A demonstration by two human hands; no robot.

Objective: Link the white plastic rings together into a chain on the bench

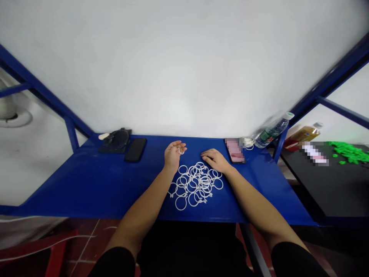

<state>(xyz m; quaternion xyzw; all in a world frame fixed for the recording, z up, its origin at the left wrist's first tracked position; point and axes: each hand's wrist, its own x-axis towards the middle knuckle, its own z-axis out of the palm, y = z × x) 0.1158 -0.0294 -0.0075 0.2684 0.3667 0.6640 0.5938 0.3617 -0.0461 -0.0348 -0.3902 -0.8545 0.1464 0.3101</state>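
White rings (196, 184) below the right hand (215, 159); plain blue table (86, 184); black phone (135, 149) left of the left hand (173, 154); green pieces (350, 151) far right.

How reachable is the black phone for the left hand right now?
Probably yes: the left hand sits just right of the black phone, bare blue table between them, though its fingers pinch a small white ring.

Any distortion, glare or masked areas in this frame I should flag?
Head view: wide-angle bending splays the blue frame bars outward; soft bright patch on the white wall; mild sheen on the blue table; pixelated masks over the phone and a spot on the black table; white rings look sharp.
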